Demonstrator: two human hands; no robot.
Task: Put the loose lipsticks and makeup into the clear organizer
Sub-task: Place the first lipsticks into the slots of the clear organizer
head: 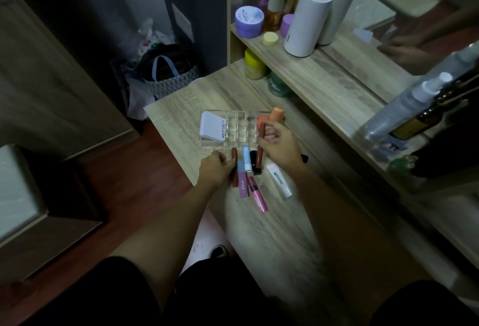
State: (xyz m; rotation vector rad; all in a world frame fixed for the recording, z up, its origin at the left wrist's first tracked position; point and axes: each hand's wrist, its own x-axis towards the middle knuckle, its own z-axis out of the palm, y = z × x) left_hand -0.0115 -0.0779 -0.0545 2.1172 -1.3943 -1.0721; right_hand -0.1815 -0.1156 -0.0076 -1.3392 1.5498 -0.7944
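Right hand [278,144] pinching a brown lipstick [260,148] beside the clear organizer [233,129]; left hand [216,169] curled, fingertips on another brown lipstick [234,167] on the wooden table [272,235].

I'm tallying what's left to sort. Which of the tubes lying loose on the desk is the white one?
The white tube printed with dark lettering, rightmost of the loose group, below the right hand. The others are brown, blue, purple, pink or black.

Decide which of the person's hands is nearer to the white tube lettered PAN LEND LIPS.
Right. The right hand, holding a brown lip pencil, sits just above the white tube. The left hand rests across the loose lipsticks, on a brown tube.
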